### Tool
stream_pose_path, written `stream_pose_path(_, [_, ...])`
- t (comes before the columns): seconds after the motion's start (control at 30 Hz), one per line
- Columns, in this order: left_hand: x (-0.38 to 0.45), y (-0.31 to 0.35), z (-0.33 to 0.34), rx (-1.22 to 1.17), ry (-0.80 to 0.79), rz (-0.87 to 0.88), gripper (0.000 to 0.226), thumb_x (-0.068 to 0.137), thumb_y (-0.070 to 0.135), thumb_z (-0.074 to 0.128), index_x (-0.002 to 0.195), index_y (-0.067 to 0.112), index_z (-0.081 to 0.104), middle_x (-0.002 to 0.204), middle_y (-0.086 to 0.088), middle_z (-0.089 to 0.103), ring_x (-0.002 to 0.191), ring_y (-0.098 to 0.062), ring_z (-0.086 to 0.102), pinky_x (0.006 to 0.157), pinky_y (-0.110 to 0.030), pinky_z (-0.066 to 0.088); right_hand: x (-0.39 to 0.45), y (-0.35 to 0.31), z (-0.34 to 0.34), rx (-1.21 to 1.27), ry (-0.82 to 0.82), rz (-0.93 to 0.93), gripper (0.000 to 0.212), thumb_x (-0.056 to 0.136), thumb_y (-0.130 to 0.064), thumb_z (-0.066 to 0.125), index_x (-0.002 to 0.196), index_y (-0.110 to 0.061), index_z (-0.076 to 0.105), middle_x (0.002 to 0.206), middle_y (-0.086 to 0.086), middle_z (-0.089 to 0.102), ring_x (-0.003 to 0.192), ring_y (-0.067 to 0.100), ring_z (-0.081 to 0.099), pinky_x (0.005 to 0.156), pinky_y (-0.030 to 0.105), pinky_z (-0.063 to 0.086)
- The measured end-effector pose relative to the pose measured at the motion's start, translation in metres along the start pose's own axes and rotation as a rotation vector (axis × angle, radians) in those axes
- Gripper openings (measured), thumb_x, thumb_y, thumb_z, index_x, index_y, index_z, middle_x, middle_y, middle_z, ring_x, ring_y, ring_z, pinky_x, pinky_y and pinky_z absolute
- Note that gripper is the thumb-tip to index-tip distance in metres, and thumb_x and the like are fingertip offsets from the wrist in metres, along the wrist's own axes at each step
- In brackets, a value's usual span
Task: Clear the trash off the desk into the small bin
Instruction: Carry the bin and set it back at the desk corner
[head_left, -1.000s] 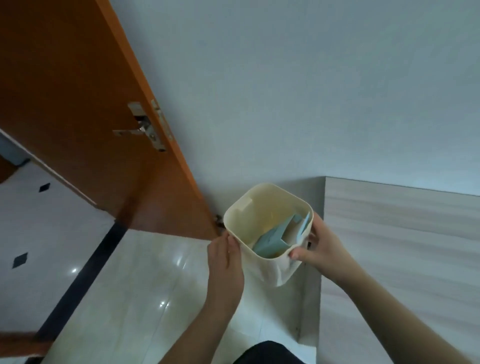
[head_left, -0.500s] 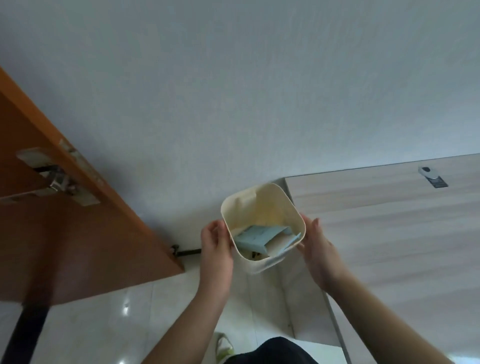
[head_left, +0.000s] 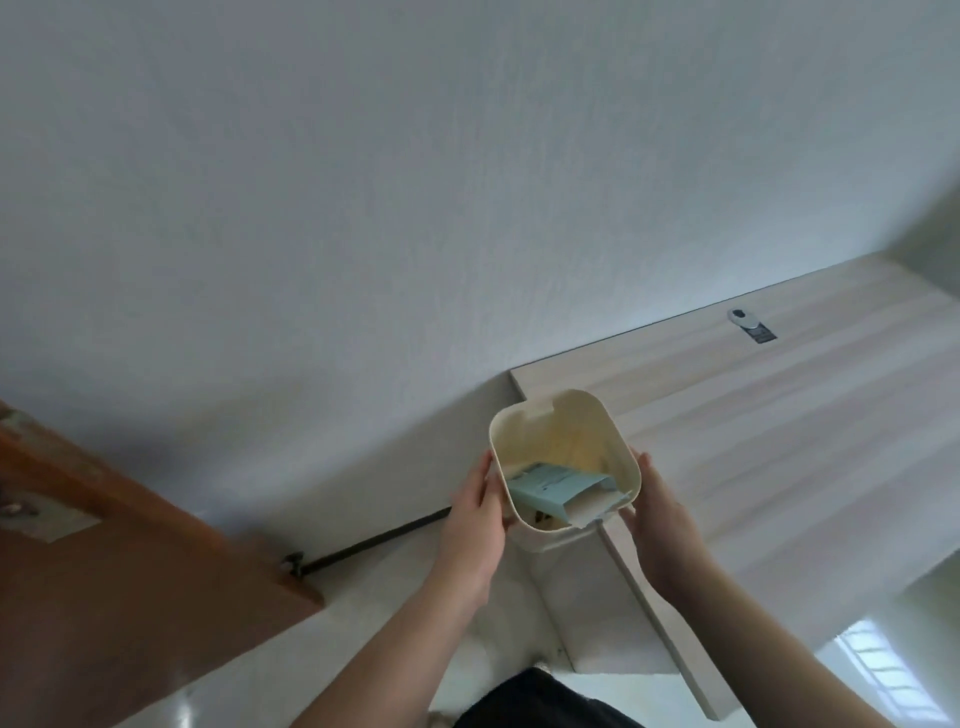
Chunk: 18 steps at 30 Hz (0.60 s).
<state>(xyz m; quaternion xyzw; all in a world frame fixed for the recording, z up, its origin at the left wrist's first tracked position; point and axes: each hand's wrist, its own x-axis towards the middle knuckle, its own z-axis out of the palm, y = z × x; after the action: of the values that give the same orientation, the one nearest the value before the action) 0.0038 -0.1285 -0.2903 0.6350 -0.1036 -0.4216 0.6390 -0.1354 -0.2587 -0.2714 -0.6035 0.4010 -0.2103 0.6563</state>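
A small cream bin (head_left: 558, 426) hangs in the air at the left end of the pale wooden desk (head_left: 753, 441). I hold it between both palms: my left hand (head_left: 475, 525) presses its left wall and my right hand (head_left: 662, 525) its right wall. Inside lie a light blue paper packet (head_left: 550, 486) and some crumpled beige paper (head_left: 592, 506). The bin's bottom half is hidden from above.
A small white and black device (head_left: 748, 323) lies near the desk's back edge by the white wall. An orange-brown door (head_left: 130, 587) stands open at the left with a door stop rod (head_left: 374, 540) along the floor. Glossy white tiles lie below.
The view has swung right, so the door slid left and more of the desk shows. Both hands have carried the bin up and over the desk's left end.
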Motion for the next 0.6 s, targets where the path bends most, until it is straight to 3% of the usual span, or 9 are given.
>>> stream_pose_path(0.13, [0.022,0.001,0.008,-0.001,-0.014,-0.063,0.036,0.1,0.034,0.046,0.134,0.042,0.05,0.117,0.01,0.067,0.091,-0.002,0.069,0.088,-0.03,0.054,0.014,-0.003,-0.003,0.056,0.097,0.031,0.037,0.104,-0.026,0.034,0.104,-0.041,0.068,0.104,-0.016,0.071,0.098,-0.004,0.064,0.081,0.019,0.048])
stream_pose_path(0.3, [0.059,0.007,0.024,0.028,-0.026,-0.124,0.033,0.1,0.023,0.046,0.13,0.037,0.052,0.118,0.009,0.067,0.095,-0.005,0.069,0.085,-0.027,0.055,0.05,0.006,-0.015,0.125,0.152,0.079,0.031,0.101,-0.03,0.038,0.113,-0.031,0.066,0.118,-0.001,0.066,0.112,0.009,0.06,0.093,0.029,0.045])
stream_pose_path(0.47, [0.112,0.022,0.037,0.032,-0.021,-0.193,0.029,0.097,0.012,0.05,0.118,0.029,0.06,0.093,0.016,0.076,0.086,-0.005,0.071,0.067,-0.022,0.055,0.107,-0.001,-0.027,0.131,0.16,0.083,0.03,0.1,-0.03,0.04,0.113,-0.03,0.067,0.116,-0.002,0.067,0.112,0.013,0.059,0.097,0.035,0.045])
stream_pose_path(0.6, [0.146,0.035,0.053,0.056,-0.052,-0.255,0.035,0.096,0.006,0.049,0.122,0.027,0.059,0.1,0.008,0.076,0.092,-0.012,0.072,0.073,-0.025,0.056,0.148,-0.01,-0.041,0.092,0.111,0.082,0.031,0.102,-0.025,0.038,0.109,-0.035,0.067,0.106,-0.013,0.069,0.102,0.0,0.062,0.089,0.027,0.046])
